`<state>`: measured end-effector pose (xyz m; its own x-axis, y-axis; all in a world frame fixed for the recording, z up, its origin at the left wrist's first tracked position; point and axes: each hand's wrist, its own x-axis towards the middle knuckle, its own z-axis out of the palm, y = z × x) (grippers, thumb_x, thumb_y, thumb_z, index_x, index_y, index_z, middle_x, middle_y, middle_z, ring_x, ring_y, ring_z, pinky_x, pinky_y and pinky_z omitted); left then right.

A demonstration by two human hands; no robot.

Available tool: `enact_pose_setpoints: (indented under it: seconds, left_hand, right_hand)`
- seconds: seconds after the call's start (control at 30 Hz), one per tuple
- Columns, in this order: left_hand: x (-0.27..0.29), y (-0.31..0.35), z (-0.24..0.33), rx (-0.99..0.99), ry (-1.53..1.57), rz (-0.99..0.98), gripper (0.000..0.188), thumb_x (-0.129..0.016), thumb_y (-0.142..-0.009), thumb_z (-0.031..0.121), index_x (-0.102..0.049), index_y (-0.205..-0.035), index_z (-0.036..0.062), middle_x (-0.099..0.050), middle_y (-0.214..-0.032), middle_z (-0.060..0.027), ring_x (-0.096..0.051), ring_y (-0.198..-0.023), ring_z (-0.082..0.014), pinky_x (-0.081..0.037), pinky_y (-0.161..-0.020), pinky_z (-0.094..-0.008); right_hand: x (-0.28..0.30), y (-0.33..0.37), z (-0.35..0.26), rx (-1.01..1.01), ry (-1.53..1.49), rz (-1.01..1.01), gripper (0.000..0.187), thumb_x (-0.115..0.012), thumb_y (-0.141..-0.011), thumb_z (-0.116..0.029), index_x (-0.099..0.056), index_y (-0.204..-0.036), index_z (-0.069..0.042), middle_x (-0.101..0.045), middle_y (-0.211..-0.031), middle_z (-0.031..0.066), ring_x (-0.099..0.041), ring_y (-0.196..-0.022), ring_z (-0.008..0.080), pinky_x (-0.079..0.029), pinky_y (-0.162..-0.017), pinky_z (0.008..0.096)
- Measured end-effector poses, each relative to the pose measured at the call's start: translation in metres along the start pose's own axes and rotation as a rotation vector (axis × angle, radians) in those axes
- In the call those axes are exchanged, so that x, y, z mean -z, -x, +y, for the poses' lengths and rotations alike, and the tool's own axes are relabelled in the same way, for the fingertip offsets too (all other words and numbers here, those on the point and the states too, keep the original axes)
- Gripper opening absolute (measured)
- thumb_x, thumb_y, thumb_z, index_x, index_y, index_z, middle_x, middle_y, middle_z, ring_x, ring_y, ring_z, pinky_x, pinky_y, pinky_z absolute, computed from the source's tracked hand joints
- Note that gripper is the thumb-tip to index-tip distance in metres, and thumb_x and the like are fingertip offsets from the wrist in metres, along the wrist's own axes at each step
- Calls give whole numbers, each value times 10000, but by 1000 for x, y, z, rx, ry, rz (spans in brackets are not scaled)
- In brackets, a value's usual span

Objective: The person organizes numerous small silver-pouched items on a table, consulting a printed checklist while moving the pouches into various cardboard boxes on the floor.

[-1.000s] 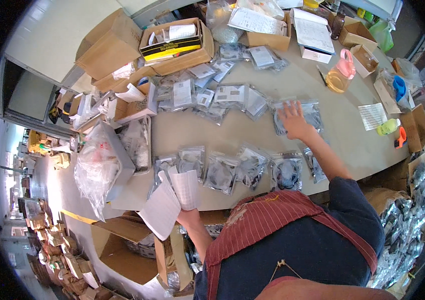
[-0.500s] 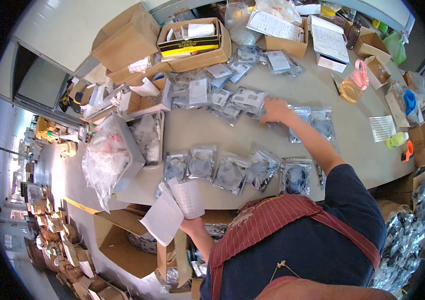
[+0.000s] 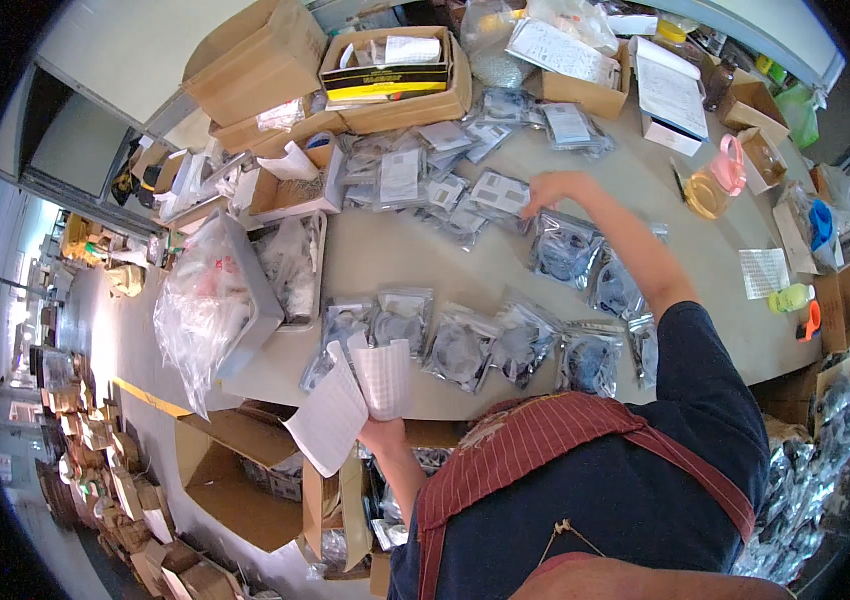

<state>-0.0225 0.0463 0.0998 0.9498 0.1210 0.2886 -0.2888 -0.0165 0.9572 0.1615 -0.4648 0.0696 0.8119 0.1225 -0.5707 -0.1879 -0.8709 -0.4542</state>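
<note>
In my left hand [image 3: 383,432] are white printed paper sheets [image 3: 385,380], held upright and curling over near the table's front edge. My right hand [image 3: 553,188] reaches across the table, its fingers closed at the right edge of a clear zip bag [image 3: 498,193] with a pale printed label on it. Just nearer than that hand lies a clear bag with a dark coiled part [image 3: 565,250]; another such bag [image 3: 617,287] is partly under my forearm. A row of similar bags [image 3: 460,348] runs along the table's near side.
More labelled bags [image 3: 402,178] are heaped toward the back, before an open carton [image 3: 455,95]. On the left, a grey bin [image 3: 260,300] is draped with plastic film. A pink-lidded jug [image 3: 710,190] and orange-handled scissors [image 3: 811,320] lie to the right. Open cartons [image 3: 235,485] are below the table.
My right hand has moved slightly up and away. A bag with a coiled part now shows below it, where bare tabletop was mostly seen. The left hand's papers have tilted up slightly.
</note>
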Motion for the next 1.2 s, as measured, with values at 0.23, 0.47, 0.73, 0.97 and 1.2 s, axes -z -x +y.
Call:
enact_pose_setpoints:
  seconds: [0.23, 0.47, 0.73, 0.97, 1.2]
  left_hand:
    - [-8, -1, 26, 183, 274, 123, 848, -759, -768, -2, -335, -1503, 13, -400, -1531, -138, -463, -1340, -266, -417, -1099, -433]
    - [22, 3, -19, 117, -2, 123, 598, -578, -957, 115, -351, -1503, 32, -425, -1512, -129, -484, -1313, -285, -442, -1090, -473]
    - [19, -6, -32, 230, 228, 146, 625, -640, -877, -22, -401, -1453, 17, -491, -1439, -126, -519, -1270, -266, -477, -1055, -446]
    - [11, -5, -32, 239, 270, 84, 494, -550, -969, 91, -417, -1439, 22, -487, -1436, -120, -525, -1261, -266, -486, -1047, -455]
    - [43, 15, -39, 251, 196, 207, 484, -452, -1033, 231, -395, -1467, 25, -453, -1476, -127, -492, -1312, -287, -424, -1105, -462]
  right_hand:
    - [-74, -42, -52, -49, 471, 723, 782, -778, -733, -524, -542, -1261, 3, -704, -922, 207, -692, -919, 373, -544, -812, 470]
    - [-40, -17, -41, 135, -239, 772, 463, -701, -775, -244, -591, -1157, -7, -684, -857, 207, -690, -833, 350, -542, -724, 472]
    - [-50, 52, -60, 577, 189, 715, 288, -636, -692, -84, -696, -974, -75, -691, -828, 124, -653, -873, 305, -437, -1015, 474]
    - [-83, 8, -91, 638, 523, 557, 119, -650, -654, -33, -664, -766, -70, -629, -856, 80, -583, -1028, 266, -142, -1221, 538]
    - [-100, -5, -121, 508, 443, 714, 218, -673, -754, -124, -695, -969, -89, -629, -939, 112, -568, -1067, 288, -236, -1146, 580]
